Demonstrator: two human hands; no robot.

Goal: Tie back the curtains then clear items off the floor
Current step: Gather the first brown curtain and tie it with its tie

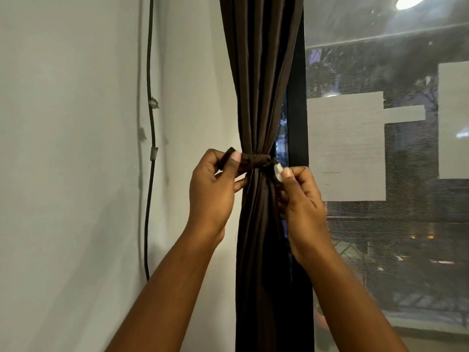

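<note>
A dark brown curtain hangs gathered into a narrow bundle beside the window frame. A matching brown tie-back band is wrapped around it at mid height. My left hand pinches the band's left end between thumb and fingers. My right hand pinches the band's right end, where a small white piece shows at my fingertips. Both hands are right at the curtain, on either side of the bundle.
A white wall lies to the left, with a black cable clipped down it. The black window frame and a screened window with pale paper patches are to the right.
</note>
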